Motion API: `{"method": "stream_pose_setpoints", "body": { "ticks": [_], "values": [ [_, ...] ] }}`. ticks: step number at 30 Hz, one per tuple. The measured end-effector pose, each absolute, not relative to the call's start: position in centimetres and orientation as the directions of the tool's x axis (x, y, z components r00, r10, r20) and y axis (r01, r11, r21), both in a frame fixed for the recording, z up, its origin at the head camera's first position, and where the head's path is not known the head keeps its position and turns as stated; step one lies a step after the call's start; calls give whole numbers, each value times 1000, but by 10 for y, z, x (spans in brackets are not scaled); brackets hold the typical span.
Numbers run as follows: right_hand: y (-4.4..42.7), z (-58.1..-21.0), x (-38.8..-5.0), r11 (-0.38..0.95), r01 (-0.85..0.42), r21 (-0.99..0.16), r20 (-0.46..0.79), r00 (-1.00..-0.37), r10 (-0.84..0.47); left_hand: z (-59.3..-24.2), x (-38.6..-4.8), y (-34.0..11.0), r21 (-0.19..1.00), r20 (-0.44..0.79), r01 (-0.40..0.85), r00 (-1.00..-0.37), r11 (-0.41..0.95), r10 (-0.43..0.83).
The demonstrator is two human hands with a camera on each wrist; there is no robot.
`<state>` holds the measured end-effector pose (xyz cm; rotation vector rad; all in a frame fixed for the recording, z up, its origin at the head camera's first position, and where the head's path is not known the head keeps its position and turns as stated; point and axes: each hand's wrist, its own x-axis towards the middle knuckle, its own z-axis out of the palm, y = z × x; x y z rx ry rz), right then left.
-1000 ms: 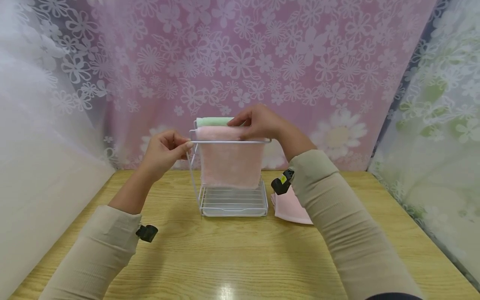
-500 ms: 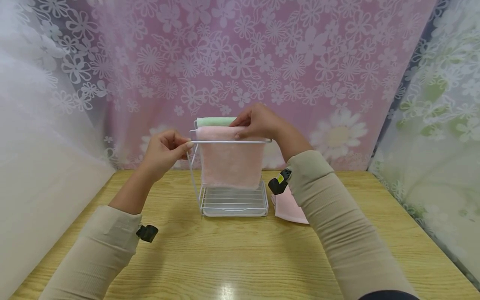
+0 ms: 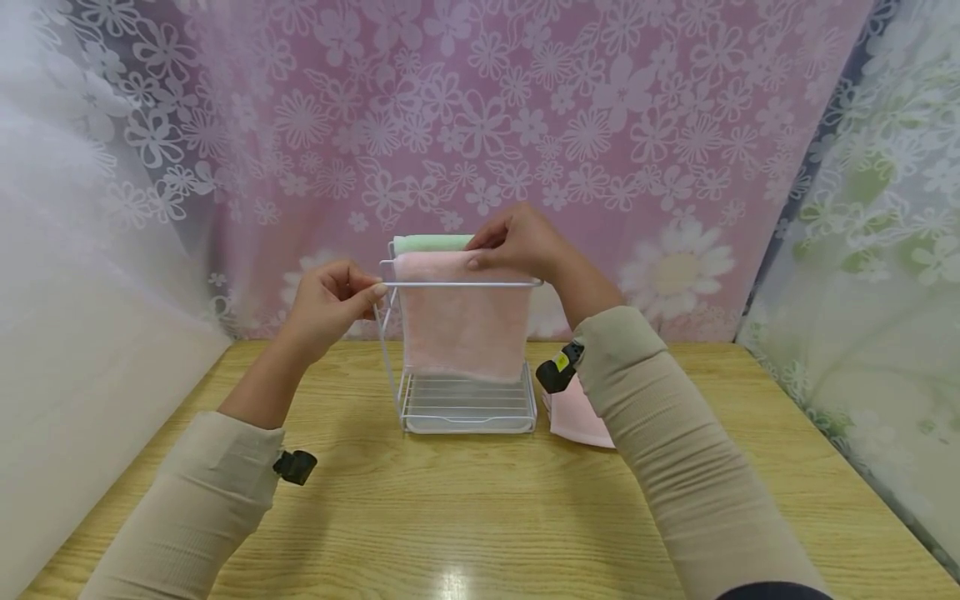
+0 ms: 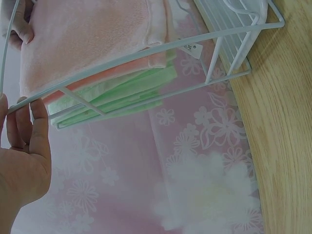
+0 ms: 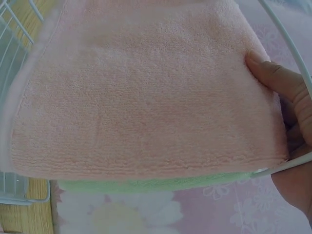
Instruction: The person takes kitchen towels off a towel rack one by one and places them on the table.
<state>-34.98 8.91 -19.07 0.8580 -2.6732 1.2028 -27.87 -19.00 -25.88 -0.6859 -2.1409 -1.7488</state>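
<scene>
A pink towel point(image 3: 465, 325) hangs folded over a bar of a white wire rack point(image 3: 468, 417). Behind it, a green towel point(image 3: 431, 242) is draped over the rear bar. My left hand point(image 3: 327, 307) pinches the rack's front top bar at its left corner, seen too in the left wrist view, fingertips point(image 4: 39, 109) on the wire. At the upper right of the pink towel, my right hand point(image 3: 521, 243) grips its top fold; in the right wrist view the thumb point(image 5: 273, 73) lies on the cloth's near face. The other fingers are partly hidden behind the towel.
Another pink cloth point(image 3: 581, 417) lies folded on the wooden table point(image 3: 420, 517), right of the rack and partly covered by the right sleeve. A flowered pink curtain point(image 3: 480, 125) hangs behind. A small white tag point(image 4: 192, 50) shows beside the towels.
My right hand has risen slightly, its thumb now higher on the pink towel. The towel's right side has shifted a little rightward. The left hand stays on the rack corner.
</scene>
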Motion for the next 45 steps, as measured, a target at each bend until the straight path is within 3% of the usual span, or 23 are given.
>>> {"method": "stream_pose_setpoints", "body": {
  "ticks": [12,21,45],
  "values": [
    [90,-193,-349,488,-556,-673,436,-831,-346,-260,-281,-190,838,502,525,-848,146,167],
    [92,-184,-343,426,-639,-640,545,-769,-336,-260,-279,-191,839,499,522,-851,154,165],
    [98,-172,-316,345,-691,-635,588,-722,-365,-258,-278,-189,846,490,513,-856,148,165]
  ]
}}
